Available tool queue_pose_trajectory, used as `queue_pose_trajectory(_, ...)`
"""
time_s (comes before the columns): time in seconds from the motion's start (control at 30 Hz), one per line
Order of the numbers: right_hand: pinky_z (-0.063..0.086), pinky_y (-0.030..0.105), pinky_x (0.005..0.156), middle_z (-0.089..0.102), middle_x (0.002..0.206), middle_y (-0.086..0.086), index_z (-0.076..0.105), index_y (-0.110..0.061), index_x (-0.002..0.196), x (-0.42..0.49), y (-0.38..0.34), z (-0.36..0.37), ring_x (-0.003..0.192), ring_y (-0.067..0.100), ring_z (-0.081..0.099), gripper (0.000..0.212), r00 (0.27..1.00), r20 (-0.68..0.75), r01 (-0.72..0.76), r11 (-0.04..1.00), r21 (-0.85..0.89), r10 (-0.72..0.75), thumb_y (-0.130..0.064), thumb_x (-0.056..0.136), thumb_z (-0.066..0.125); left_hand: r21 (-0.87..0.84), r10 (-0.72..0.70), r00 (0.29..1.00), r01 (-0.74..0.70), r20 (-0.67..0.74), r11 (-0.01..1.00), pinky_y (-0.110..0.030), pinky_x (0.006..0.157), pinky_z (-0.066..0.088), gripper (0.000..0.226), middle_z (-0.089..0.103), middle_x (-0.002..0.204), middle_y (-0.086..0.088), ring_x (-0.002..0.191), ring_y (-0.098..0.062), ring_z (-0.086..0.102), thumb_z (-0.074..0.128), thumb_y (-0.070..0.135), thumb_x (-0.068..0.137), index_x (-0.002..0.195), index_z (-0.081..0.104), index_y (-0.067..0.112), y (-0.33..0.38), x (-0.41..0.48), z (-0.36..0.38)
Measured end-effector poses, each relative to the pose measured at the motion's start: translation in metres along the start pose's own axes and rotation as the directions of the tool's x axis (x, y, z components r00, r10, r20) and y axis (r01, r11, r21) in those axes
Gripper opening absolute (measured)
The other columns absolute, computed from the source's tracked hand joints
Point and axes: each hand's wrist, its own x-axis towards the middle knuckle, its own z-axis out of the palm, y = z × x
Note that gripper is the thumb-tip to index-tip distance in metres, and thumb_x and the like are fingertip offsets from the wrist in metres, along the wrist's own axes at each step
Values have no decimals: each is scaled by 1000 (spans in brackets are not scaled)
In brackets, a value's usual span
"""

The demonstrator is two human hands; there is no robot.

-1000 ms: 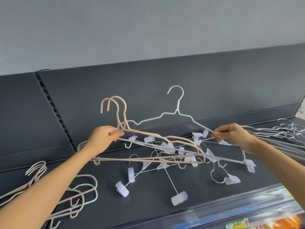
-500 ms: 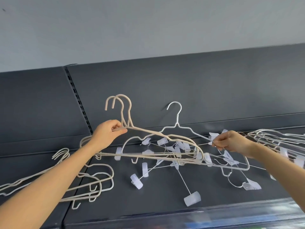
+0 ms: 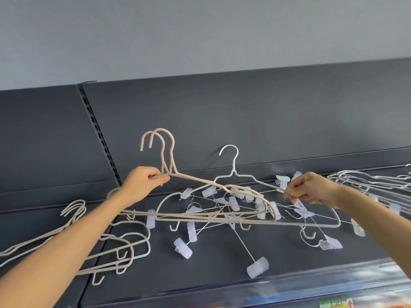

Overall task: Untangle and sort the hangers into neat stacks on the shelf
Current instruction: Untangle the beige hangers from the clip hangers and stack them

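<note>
On the dark shelf [image 3: 222, 274], at far left, lie two loose groups of beige hangers: an outer group [image 3: 73, 210] with its hooks toward the back panel, and a nearer group [image 3: 124, 247] lying flat, its small lower hooks toward the front edge. How many are in each is hard to count. The left hand [image 3: 142, 185] has a closed grip, thumb and curled fingers clamped on the left shoulder of two beige hangers [image 3: 195, 179], just below their necks. These two are held together, raised and tilted, hooks upright and side by side, their right ends sunk into the tangle. Behind them stands one white wire hanger [image 3: 233, 167], hook up, its bottom bar running across under the pile. The tangle of clip hangers [image 3: 231, 203] sits mid-shelf: thin metal rods crossing at many angles, each ending in translucent clips, too interlaced to count. One clip [image 3: 258, 267] lies nearest the front edge. The right hand [image 3: 311, 190] keeps a narrow pinching grip, thumb against fingertips, on the white wire hanger's right shoulder. At far right, a stack of white hangers [image 3: 367, 183] lies on the shelf.
</note>
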Motion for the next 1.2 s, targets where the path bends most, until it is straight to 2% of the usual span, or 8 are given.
queue_pose_trajectory(0.37,25,20,47,64,63,8,72,-12,63,-8,-3,2,47,12,31,26,983,-106,138,987,-85,-147,-11,87,63,102,16,999,-21,48,995,-31,59,30,37,39,47,10,52,-14,35,67,44,83,55,50,26,-16,9,9)
queue_pose_trajectory(0.47,35,18,59,67,65,9,74,-11,67,-7,-5,1,58,11,48,21,967,-140,203,975,-87,-214,-13,85,65,88,17,997,-24,80,996,-35,80,50,9,68,80,17,81,-10,62,66,46,82,84,67,37,-20,10,6)
queue_pose_trajectory(0.6,41,10,62,69,62,5,75,-8,72,-9,-16,0,58,3,56,15,953,-120,264,957,-124,-279,-9,84,66,91,34,985,-51,172,995,-39,99,46,9,67,113,21,112,-7,60,64,47,84,91,64,54,-13,10,2)
queue_pose_trajectory(0.7,47,25,78,70,65,7,74,-8,71,-8,-21,2,65,10,61,14,953,-78,279,949,-145,-292,-8,83,67,129,21,979,-48,202,991,-30,77,49,15,64,75,31,81,-3,61,57,51,88,74,60,49,-2,11,7)
queue_pose_trajectory(0.77,45,22,71,70,65,6,74,-10,69,-9,-23,5,62,9,58,16,952,-86,276,944,-178,-294,-10,83,67,156,43,980,-74,196,985,-27,55,35,34,47,45,19,53,-3,43,53,49,92,59,52,41,13,9,11)
queue_pose_trajectory(0.93,32,13,46,69,64,9,73,-11,68,-13,-30,15,44,6,38,17,948,-117,266,937,-227,-297,-13,84,67,221,85,971,-135,224,966,-30,61,35,36,47,69,5,66,-14,46,47,51,94,61,46,36,37,16,22)
queue_pose_trajectory(1.07,32,21,47,68,73,20,73,-8,72,-18,-35,15,47,11,37,16,956,-73,267,946,-183,-284,-13,86,64,267,88,931,-191,353,945,-29,62,37,31,46,62,10,62,-8,45,45,51,95,69,51,36,50,21,32)
queue_pose_trajectory(1.2,36,23,50,69,68,8,74,-10,76,-25,-35,14,51,14,41,18,961,2,274,952,-137,-276,-7,88,60,303,125,932,-235,342,924,-23,55,34,17,49,65,19,60,0,45,47,47,96,81,52,39,54,22,38)
